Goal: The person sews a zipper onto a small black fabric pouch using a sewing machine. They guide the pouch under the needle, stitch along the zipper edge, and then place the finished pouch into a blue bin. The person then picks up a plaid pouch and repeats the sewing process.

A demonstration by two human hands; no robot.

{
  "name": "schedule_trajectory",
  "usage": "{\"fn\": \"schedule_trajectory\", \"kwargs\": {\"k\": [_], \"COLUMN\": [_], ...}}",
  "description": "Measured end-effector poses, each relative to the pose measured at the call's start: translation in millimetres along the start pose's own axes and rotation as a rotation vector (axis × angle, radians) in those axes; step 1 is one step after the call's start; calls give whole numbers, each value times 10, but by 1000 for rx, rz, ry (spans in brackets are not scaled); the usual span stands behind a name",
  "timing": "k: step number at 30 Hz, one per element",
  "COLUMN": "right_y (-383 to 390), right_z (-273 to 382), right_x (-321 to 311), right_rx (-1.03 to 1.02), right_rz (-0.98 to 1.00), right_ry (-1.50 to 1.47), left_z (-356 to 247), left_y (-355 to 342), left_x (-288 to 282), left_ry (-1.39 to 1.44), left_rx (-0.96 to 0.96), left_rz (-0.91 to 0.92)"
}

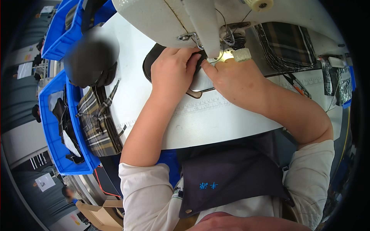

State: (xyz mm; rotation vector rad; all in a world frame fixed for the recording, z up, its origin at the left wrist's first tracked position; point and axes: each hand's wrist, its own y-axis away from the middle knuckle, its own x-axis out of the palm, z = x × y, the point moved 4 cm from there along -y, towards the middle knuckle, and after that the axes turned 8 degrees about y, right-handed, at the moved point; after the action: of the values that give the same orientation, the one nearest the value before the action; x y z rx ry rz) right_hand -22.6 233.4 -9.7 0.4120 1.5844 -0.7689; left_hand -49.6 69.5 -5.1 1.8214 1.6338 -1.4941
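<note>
A black fabric piece (149, 63) with a curved edge lies on the white sewing table under the head of a sewing machine (162, 19). My left hand (172, 71) is closed on it, thumb and fingers pinching the cloth left of the needle area. My right hand (237, 81) is closed too, its fingers curled beside the lit needle area and its thumb side meeting the fabric's right edge. The machine's head hides some of its fingertips. Below my hands, a small tan-edged strip (195, 94) sticks out.
Plaid fabric pieces (287, 44) are stacked at the far right, with orange-handled snips (300, 87) nearby. A dark round item (92, 57) and a plaid piece with straps (96, 123) sit at the left edge. Blue bins (58, 154) stand beyond. A ruler scale (208, 107) marks the table.
</note>
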Motion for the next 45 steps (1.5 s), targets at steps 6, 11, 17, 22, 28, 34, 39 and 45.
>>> {"fn": "schedule_trajectory", "kwargs": {"k": [6,11,17,22,28,34,39,45], "right_y": [43,6,19,18,23,24,18,19], "right_z": [19,21,30,37,40,55,83,87], "right_x": [-5,-41,-21,-14,3,18,10,19], "right_rx": [-19,-10,-21,-37,-36,-40,-44,-68], "right_rz": [18,74,56,25,-5,32,0,-58], "right_ry": [-26,-78,-47,-93,-95,-55,-15,-18], "left_z": [0,-189,-258,-231,-240,-277,-232,-228], "left_y": [85,169,149,139,131,161,99,90], "left_x": [-173,-170,-90,-28,-40,-42,-58,-76], "left_ry": [252,74,-108,-77,-46,-128,79,87], "left_rx": [-232,-16,63,78,115,76,5,51], "left_rz": [252,180,78,86,105,163,160,198]}}
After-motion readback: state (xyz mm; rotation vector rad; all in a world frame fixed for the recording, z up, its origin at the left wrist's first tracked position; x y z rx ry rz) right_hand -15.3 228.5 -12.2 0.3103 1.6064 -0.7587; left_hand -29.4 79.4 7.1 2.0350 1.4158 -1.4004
